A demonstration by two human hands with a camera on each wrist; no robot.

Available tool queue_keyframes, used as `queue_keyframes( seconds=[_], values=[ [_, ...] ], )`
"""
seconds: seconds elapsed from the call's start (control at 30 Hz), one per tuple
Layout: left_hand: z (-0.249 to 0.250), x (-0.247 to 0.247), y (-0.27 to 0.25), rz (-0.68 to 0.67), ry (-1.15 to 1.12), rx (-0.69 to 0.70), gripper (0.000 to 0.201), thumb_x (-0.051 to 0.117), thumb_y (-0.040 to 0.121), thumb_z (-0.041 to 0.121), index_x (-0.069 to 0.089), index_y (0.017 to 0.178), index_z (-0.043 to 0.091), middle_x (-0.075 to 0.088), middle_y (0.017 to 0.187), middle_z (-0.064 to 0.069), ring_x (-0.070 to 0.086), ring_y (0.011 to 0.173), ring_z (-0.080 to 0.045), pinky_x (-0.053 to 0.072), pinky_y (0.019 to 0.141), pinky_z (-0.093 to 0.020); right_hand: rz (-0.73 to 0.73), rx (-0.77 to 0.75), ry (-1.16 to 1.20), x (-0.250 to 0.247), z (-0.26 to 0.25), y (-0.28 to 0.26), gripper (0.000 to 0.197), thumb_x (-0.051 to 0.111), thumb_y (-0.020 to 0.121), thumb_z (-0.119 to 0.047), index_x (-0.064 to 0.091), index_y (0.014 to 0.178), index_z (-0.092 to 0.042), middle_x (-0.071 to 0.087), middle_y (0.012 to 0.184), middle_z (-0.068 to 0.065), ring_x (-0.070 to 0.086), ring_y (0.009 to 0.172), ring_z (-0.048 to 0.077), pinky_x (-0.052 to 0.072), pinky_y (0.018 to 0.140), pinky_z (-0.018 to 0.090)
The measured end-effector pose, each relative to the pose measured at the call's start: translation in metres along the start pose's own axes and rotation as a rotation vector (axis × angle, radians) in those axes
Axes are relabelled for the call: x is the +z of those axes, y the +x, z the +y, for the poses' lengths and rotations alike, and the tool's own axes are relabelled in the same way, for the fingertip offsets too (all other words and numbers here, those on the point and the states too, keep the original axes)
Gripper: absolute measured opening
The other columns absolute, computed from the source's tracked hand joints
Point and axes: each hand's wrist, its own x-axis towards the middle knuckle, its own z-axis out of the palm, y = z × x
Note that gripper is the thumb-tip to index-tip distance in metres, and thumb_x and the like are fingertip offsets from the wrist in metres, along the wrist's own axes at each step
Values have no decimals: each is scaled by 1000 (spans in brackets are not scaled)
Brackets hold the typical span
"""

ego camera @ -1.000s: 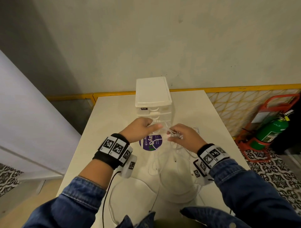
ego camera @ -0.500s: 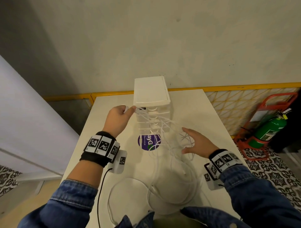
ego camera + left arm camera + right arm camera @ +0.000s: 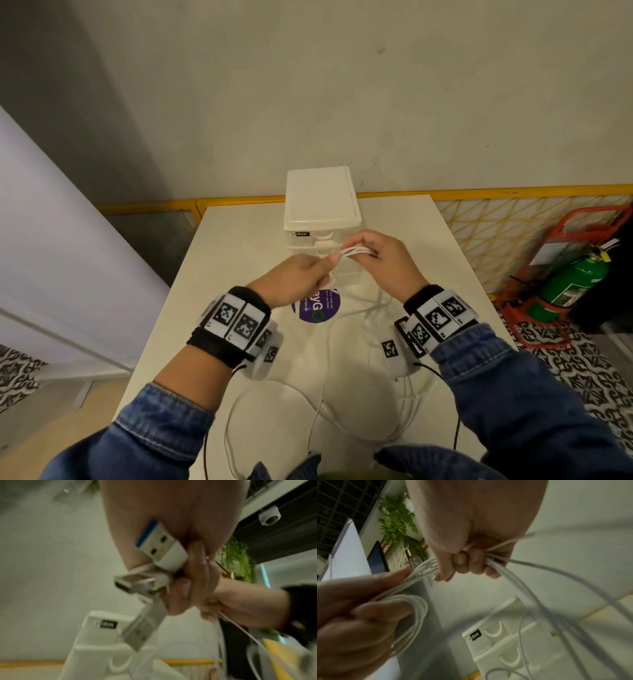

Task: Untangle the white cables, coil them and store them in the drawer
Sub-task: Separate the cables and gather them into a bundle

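Note:
Several white cables [image 3: 356, 253] stretch in a bundle between my two hands, above the table and in front of the white drawer unit [image 3: 320, 209]. My left hand [image 3: 305, 275] grips one end of the bundle; in the left wrist view its fingers [image 3: 181, 592] close round three USB plugs [image 3: 161, 545]. My right hand [image 3: 383, 255] grips the strands a little farther right, fingers [image 3: 469, 563] curled round the cables [image 3: 530, 582]. Slack cable loops [image 3: 342, 418] hang down and lie on the table near me. The drawers [image 3: 510, 639] look closed.
A purple round sticker [image 3: 317, 305] is on the cream table [image 3: 239, 246] below my hands. A yellow mesh fence [image 3: 496, 222] runs behind and right of the table. A green fire extinguisher [image 3: 572, 284] in a red stand is on the floor at right.
My left hand came back from beside the drawer unit's top and my right hand rose from the table. Both now meet in front of the unit, gripping the gathered cables.

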Motion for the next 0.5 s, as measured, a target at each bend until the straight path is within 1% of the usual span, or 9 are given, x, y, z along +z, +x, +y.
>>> queue_keyframes(
  seconds=[0.07, 0.1, 0.17, 0.23, 0.3, 0.33, 0.4, 0.47, 0.5],
  values=[
    [0, 13, -6, -132, -148, 0, 59, 24, 96, 54, 44, 66, 7, 36, 48, -5, 29, 39, -13, 28, 43, -21, -18, -65, -18, -2, -1, 6, 21, 58, 83, -4, 66, 92, -21, 69, 89, -7, 64, 88, 6, 48, 81, 23],
    [2, 18, -9, -162, -265, 16, 59, 22, 97, 53, 44, 68, 7, 34, 45, -3, 27, 37, -12, 27, 40, -21, -29, -100, -40, -1, -1, 8, 21, 56, 84, -4, 66, 94, -20, 69, 92, -6, 64, 90, 6, 48, 82, 21],
    [6, 18, -9, -199, -565, 96, 56, 23, 97, 52, 44, 67, 9, 31, 42, 4, 23, 33, -10, 23, 37, -19, -41, -136, -74, 2, 2, 9, 19, 52, 86, -11, 65, 98, -16, 68, 97, -1, 61, 91, 9, 46, 83, 21],
    [12, 10, -8, -245, -870, 205, 50, 23, 96, 46, 44, 64, 13, 28, 42, 8, 20, 32, -8, 22, 36, -18, -71, -44, -88, 7, 10, 4, 19, 48, 93, -20, 65, 99, -14, 68, 92, 3, 61, 83, 14, 45, 76, 27],
    [18, -1, -6, -248, -1103, 297, 48, 21, 97, 41, 45, 64, 15, 24, 42, 9, 16, 32, -9, 21, 36, -19, -122, 93, -95, 17, 27, -9, 17, 47, 95, -22, 63, 88, -22, 62, 72, -5, 55, 63, 11, 42, 64, 28],
    [22, -8, -6, -222, -1200, 340, 48, 21, 97, 40, 45, 65, 15, 21, 43, 9, 16, 33, -10, 21, 37, -21, -131, 136, -92, 23, 37, -16, 18, 48, 94, -22, 60, 81, -25, 56, 63, -8, 51, 55, 9, 41, 60, 28],
    [26, -23, -5, -119, -1369, 422, 46, 23, 97, 40, 46, 66, 16, 18, 44, 8, 18, 33, -10, 25, 39, -22, -137, 201, -85, 34, 57, -32, 17, 50, 92, -23, 58, 77, -20, 53, 54, -7, 49, 49, 11, 44, 61, 32],
    [29, -37, -2, 12, -1474, 492, 46, 22, 98, 41, 46, 68, 17, 22, 43, 8, 26, 34, -7, 31, 42, -20, -174, 202, -125, 42, 71, -46, 17, 49, 93, -24, 56, 80, -14, 55, 55, -5, 51, 52, 14, 46, 67, 35],
    [30, -42, 0, 82, -1507, 516, 46, 20, 99, 42, 46, 70, 17, 28, 43, 9, 29, 36, -6, 33, 45, -20, -198, 179, -142, 46, 74, -52, 15, 47, 94, -24, 54, 83, -14, 56, 58, -5, 52, 54, 13, 46, 67, 33]
  ],
)
